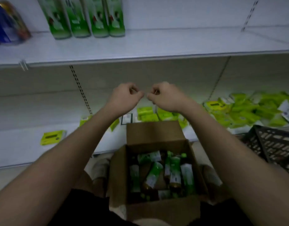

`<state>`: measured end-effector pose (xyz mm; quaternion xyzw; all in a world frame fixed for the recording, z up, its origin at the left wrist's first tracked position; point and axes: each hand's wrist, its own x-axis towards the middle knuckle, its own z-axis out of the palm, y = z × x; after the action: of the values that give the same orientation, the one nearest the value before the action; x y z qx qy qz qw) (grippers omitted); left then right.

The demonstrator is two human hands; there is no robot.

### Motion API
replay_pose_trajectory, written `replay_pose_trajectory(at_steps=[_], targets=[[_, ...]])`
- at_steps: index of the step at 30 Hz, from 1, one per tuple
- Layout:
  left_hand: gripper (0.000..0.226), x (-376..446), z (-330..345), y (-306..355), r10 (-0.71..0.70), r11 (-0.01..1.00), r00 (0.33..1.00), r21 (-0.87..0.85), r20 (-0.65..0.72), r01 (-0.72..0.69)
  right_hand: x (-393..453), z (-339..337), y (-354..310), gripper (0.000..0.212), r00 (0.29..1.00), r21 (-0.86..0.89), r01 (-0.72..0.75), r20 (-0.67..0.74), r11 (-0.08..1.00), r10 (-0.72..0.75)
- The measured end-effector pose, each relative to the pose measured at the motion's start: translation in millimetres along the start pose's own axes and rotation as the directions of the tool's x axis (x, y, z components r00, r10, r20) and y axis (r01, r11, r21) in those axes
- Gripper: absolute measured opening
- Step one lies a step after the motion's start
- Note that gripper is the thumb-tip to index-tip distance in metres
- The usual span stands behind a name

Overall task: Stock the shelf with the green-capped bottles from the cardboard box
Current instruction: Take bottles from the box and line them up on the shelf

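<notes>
Low in the frame, the cardboard box [158,173] is parked open between the knees, green-capped bottles [154,174] heaped inside within easy reach. Above it, the left hand [125,97] and right hand [166,97] are raised together at centre, fingers curled, nothing seen held. Along the top, four shelved bottles [85,17] are lined up on the shelf [156,44], room kept rightward, presumably for more.

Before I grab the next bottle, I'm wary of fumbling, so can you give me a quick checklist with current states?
1. Left hand free: ok, curled, holding nothing.
2. Right hand free: ok, likewise.
3. Brown cardboard box open: ok, flaps up.
4. Green-capped bottles left in box: ok, several lying jumbled.
5. Space on white upper shelf beside four standing green-labelled bottles: ok.
6. Caps tight: cannot tell.
</notes>
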<state>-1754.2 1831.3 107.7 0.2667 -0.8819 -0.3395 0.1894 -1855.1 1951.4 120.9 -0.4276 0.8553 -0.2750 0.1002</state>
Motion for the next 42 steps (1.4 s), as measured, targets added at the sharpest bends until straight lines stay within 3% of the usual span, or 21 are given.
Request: replay_pose_trajectory(at_steps=[3, 5, 9, 12, 16, 19, 22, 24, 26, 28, 30, 32, 35, 38, 42], targets=[[0.035, -26.3, 73.4, -49.1, -0.184, 0.982, 0.970, 0.060, 0.159, 0.177, -19.5, 67.6, 50.3, 0.024, 0.978, 0.068, -0.157, 0.152, 0.985, 0.145], [0.044, -46.9, 115.2, -79.1, -0.289, 0.956, 0.916, 0.127, 0.280, 0.263, -35.1, 106.8, 84.8, 0.027, 0.926, 0.104, -0.275, 0.295, 0.956, 0.234], [0.026, -92.0, 166.0, -139.7, -0.418, 0.906, 0.776, 0.272, 0.472, 0.323, -66.3, 162.3, 153.5, 0.030, 0.811, 0.030, -0.448, 0.434, 0.893, 0.393], [0.028, -111.1, 186.9, -178.2, -0.501, 0.863, 0.685, 0.366, 0.528, 0.349, -93.0, 198.4, 199.0, 0.029, 0.720, -0.050, -0.547, 0.482, 0.836, 0.499], [0.028, -99.7, 210.3, -189.9, -0.491, 0.870, 0.674, 0.345, 0.552, 0.352, -123.8, 242.3, 246.7, 0.034, 0.608, -0.135, -0.693, 0.417, 0.708, 0.676], [0.023, -89.4, 232.5, -184.4, -0.476, 0.879, 0.657, 0.296, 0.584, 0.374, -126.4, 248.5, 252.1, 0.038, 0.594, -0.089, -0.764, 0.291, 0.639, 0.750], [0.020, -91.0, 264.7, -183.9, -0.472, 0.876, 0.596, 0.269, 0.649, 0.401, -121.7, 253.2, 258.9, 0.051, 0.610, -0.077, -0.776, 0.163, 0.626, 0.776], [0.016, -93.9, 286.5, -182.8, -0.492, 0.848, 0.531, 0.242, 0.690, 0.472, -121.7, 256.5, 265.4, 0.062, 0.598, -0.061, -0.796, 0.077, 0.602, 0.798], [0.026, -94.7, 307.3, -183.1, -0.504, 0.827, 0.476, 0.243, 0.720, 0.508, -124.0, 260.1, 271.4, 0.064, 0.541, -0.009, -0.840, 0.029, 0.542, 0.840], [0.041, -94.8, 325.1, -183.0, -0.520, 0.807, 0.450, 0.244, 0.726, 0.538, -125.3, 267.2, 277.3, 0.062, 0.477, 0.080, -0.877, 0.019, 0.474, 0.879], [0.041, -94.9, 343.8, -186.1, -0.540, 0.777, 0.442, 0.222, 0.717, 0.589, -125.4, 277.2, 281.1, 0.062, 0.445, 0.118, -0.889, -0.006, 0.443, 0.895], [0.033, -94.4, 364.5, -187.6, -0.556, 0.733, 0.430, 0.177, 0.711, 0.656, -123.8, 287.5, 287.7, 0.064, 0.428, 0.082, -0.899, -0.050, 0.431, 0.902], [0.036, -95.2, 383.5, -184.3, -0.551, 0.626, 0.401, 0.045, 0.732, 0.778, -123.6, 293.7, 293.6, 0.065, 0.456, -0.047, -0.890, -0.097, 0.453, 0.885], [0.054, -97.2, 403.1, -173.0, -0.531, 0.534, 0.350, -0.015, 0.772, 0.845, -123.7, 297.4, 301.5, 0.057, 0.443, -0.116, -0.895, -0.099, 0.432, 0.891], [0.099, -98.7, 421.2, -165.7, -0.636, 0.436, 0.325, -0.022, 0.700, 0.900, -125.3, 299.0, 303.0, 0.040, 0.472, -0.154, -0.879, -0.137, 0.452, 0.871]])
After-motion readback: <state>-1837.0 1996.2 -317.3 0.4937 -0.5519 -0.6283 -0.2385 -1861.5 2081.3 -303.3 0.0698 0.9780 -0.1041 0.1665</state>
